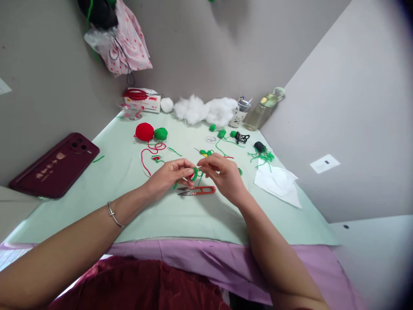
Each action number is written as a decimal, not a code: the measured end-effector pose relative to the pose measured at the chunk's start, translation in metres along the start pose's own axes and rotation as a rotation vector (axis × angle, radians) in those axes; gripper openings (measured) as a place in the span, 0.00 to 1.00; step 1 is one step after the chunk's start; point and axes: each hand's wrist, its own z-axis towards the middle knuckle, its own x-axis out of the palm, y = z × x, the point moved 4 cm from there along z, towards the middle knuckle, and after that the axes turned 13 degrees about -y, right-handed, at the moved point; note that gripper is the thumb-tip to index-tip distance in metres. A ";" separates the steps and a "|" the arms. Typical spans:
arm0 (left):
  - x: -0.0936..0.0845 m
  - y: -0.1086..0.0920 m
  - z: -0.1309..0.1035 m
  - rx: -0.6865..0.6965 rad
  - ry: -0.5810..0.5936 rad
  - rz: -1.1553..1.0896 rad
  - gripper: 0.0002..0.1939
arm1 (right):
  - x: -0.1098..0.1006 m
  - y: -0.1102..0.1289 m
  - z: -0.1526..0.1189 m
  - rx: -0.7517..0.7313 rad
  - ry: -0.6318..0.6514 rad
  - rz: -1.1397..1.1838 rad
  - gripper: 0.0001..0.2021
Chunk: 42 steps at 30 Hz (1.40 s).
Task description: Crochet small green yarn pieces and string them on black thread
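Between the thumb and fingers of my left hand (172,173) is a small red and green crochet piece (195,174), curved along its green edge. My right hand (224,174) is closed in a pinch right at that edge; what its fingertips grip is too small to make out. A green strand hangs below the piece. Just under both hands lie orange-handled thread snips (206,190), blades pointing left. Left of my hands, another small red, white and green crochet piece (156,158) rests on the table, with a red yarn ball (144,131) and a green yarn ball (160,134) behind it.
White stuffing (206,110) lies along the back wall of the table (155,219), beside a pen cup (239,115) and a tilted-looking bottle (263,111). A dark red phone (54,165) is at left. White paper (277,184) and green yarn scraps (263,156) are at right.
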 end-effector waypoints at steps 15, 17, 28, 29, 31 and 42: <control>0.000 0.010 0.002 -0.046 -0.003 0.120 0.12 | 0.001 0.021 -0.002 -0.039 0.073 0.143 0.06; 0.000 0.009 0.002 -0.043 0.001 0.130 0.11 | -0.003 0.021 -0.001 0.118 0.056 0.368 0.07; -0.002 0.003 0.001 -0.080 -0.005 0.029 0.11 | -0.045 -0.011 0.019 0.362 -0.406 0.594 0.09; -0.003 0.001 0.001 -0.078 -0.008 0.006 0.11 | -0.045 -0.013 0.019 0.370 -0.385 0.590 0.08; -0.003 -0.001 0.001 -0.072 -0.003 -0.019 0.12 | -0.043 -0.013 0.018 0.372 -0.325 0.569 0.07; -0.001 -0.007 -0.001 -0.033 0.017 -0.098 0.09 | -0.023 0.010 0.007 -0.071 0.033 -0.017 0.05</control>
